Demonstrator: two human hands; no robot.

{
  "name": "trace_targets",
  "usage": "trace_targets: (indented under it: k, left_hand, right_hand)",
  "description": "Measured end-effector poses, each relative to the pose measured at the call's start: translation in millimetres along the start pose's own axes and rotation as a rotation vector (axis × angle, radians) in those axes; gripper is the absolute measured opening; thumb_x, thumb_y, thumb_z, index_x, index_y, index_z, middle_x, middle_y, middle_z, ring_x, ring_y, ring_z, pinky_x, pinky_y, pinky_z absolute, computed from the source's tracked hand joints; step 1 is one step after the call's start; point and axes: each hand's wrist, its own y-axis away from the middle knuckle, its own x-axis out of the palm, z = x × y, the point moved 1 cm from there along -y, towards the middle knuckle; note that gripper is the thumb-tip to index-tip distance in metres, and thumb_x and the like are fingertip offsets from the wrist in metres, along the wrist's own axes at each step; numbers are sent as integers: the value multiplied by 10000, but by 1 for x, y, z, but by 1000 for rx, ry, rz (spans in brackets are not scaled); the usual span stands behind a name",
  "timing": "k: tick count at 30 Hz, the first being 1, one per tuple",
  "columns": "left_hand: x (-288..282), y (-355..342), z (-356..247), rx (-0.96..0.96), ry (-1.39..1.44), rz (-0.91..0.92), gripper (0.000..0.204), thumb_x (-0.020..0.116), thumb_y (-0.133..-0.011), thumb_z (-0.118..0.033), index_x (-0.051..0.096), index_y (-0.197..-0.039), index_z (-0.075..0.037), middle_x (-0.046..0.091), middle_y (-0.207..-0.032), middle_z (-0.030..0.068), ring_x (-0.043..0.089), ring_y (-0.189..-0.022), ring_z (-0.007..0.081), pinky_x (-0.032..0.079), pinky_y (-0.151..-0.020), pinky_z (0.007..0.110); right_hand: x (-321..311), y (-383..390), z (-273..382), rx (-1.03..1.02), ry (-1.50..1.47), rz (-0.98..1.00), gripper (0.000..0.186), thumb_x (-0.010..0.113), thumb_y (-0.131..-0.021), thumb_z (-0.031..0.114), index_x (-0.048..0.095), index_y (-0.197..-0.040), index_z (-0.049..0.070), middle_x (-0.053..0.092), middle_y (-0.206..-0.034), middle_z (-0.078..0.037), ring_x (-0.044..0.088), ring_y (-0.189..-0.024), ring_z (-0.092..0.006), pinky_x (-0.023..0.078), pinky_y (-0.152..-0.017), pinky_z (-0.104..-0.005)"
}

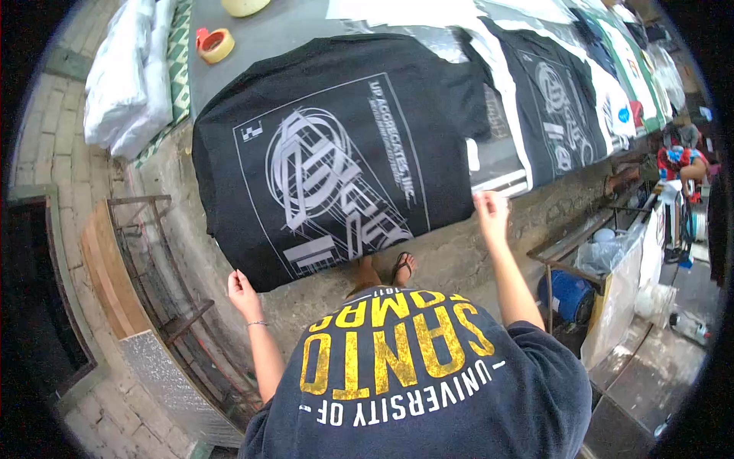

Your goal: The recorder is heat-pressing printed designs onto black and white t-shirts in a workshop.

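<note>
A black T-shirt with a large grey-white print is spread out before me, its far part over the table and its near edge hanging past the table's side. At the near left corner of the cloth, my left hand is closed in a pinch. My right hand pinches the near right corner, fingertips pressed together. Between the hands the cloth is stretched fairly flat, and the small grip points are partly hidden by the fingers. A sleeve lies bunched at the far right.
Beyond the right hand lies another printed black shirt. A tape roll sits on the table's far left, beside white wrapped bundles. Metal racks stand left; a blue drum stands right. Another person is at far right.
</note>
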Motion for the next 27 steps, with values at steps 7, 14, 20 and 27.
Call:
trace_targets:
  k: [7,14,20,27]
  left_hand:
    - [18,10,-20,120,-72,-34,385,439,-981,-340,521,-777,-23,502,-681,24,440,-637,90,383,-678,307]
    - [3,-5,21,10,-652,-188,447,377,-952,-483,620,-929,-108,671,-886,80,614,-844,245,271,-890,463]
    - [38,46,-43,43,-716,-475,342,516,-901,-347,514,-1190,-163,621,-1050,82,531,-1034,295,310,-930,483]
    - [169,128,-135,520,-56,35,208,569,-881,-139,560,-1053,-22,561,-995,100,519,-908,215,416,-798,318]
  right_hand:
    - [9,29,22,-48,313,-26,248,620,-841,351,637,-880,107,520,-1075,-78,439,-1055,-300,305,-904,-473]
    - [-5,17,30,-178,267,-36,256,563,-875,359,644,-832,119,538,-951,-69,471,-994,-266,341,-861,-443]
    - [-86,-37,-50,52,251,-339,207,658,-779,201,567,-899,59,526,-1002,-134,481,-991,-324,418,-838,-425]
    - [-115,-70,-81,90,372,-227,168,653,-756,207,575,-824,75,516,-986,-88,498,-994,-304,459,-819,-423]
